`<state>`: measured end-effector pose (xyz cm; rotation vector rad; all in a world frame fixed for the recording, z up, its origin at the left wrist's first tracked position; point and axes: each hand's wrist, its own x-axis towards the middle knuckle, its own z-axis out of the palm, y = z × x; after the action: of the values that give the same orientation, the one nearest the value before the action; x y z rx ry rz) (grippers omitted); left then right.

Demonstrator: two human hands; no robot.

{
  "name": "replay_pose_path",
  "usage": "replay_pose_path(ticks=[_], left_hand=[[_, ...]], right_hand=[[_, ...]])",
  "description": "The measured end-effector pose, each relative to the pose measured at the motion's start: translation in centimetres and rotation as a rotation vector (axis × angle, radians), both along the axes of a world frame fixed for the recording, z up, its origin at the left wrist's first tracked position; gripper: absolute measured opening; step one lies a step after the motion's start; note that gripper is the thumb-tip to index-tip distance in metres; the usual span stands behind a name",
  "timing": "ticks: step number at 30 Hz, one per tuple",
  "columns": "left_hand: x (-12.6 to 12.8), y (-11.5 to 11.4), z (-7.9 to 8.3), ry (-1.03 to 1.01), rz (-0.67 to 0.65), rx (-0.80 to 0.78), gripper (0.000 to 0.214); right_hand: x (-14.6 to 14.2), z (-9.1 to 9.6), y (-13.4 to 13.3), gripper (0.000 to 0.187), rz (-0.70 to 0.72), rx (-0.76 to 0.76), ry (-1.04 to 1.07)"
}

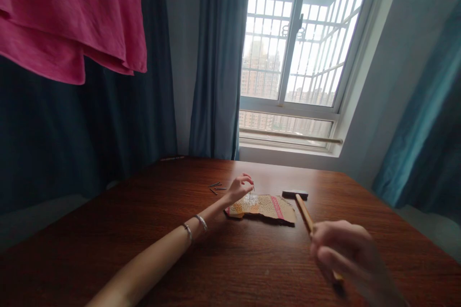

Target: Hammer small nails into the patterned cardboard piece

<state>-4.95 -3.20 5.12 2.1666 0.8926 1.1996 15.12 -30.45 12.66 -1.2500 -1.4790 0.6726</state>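
My left hand, with bracelets on the wrist, reaches to the far part of the table. Its fingertips pinch a thin dark nail over a torn piece of cardboard that has a printed pattern and a pink stripe. My right hand, slightly blurred, is wrapped round the wooden handle of a hammer. The hammer's dark head is to the right of the cardboard, near its far right corner. Several loose nails lie just left of my left hand.
The brown wooden table runs back to a wall with a barred window. Blue curtains hang at both sides. A pink cloth hangs at the upper left. A thin dark item lies at the table's far left edge.
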Motion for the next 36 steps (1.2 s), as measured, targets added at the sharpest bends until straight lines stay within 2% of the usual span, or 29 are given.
replay_pose_path(ticks=[2, 3, 6, 8, 10, 13, 18, 25, 28, 36], left_hand=[[0.2, 0.5, -0.1, 0.011, 0.012, -0.030, 0.008], [0.3, 0.8, -0.3, 0.018, 0.017, -0.036, 0.008], [0.5, 1.3, -1.0, 0.035, 0.011, -0.032, 0.007], [0.6, 1.5, -1.3, 0.035, 0.013, -0.023, 0.006], [0.7, 1.4, -1.4, 0.034, 0.008, -0.007, 0.005], [0.7, 1.3, -1.2, 0.039, -0.027, 0.029, 0.006], [0.5, 1.3, -1.2, 0.087, -0.061, 0.056, 0.008], [0.3, 2.2, -2.5, 0.114, -0.088, 0.026, 0.008], [0.3, 2.3, -3.0, 0.116, -0.110, 0.039, 0.007], [0.2, 2.7, -4.5, 0.142, -0.066, 0.031, 0.011]], right_hand=[[-0.7, 0.4, 4.8, 0.032, 0.023, -0.035, 0.009], [-1.1, 0.0, 7.3, 0.034, -0.010, -0.043, 0.022], [-1.7, -3.0, 13.5, 0.035, -0.104, -0.065, -0.037], [-2.1, -5.4, 16.5, 0.031, -0.152, -0.046, -0.093], [-2.5, -7.2, 18.8, 0.030, -0.130, -0.059, -0.098], [-3.4, -8.6, 21.2, 0.028, -0.087, -0.067, -0.097], [-3.8, -10.0, 23.1, 0.028, -0.123, -0.044, -0.119], [-2.2, -11.6, 22.5, 0.032, -0.218, -0.032, -0.151], [-2.0, -11.9, 22.6, 0.032, -0.228, -0.039, -0.167], [-2.3, -12.2, 22.7, 0.028, -0.218, -0.016, -0.223]])
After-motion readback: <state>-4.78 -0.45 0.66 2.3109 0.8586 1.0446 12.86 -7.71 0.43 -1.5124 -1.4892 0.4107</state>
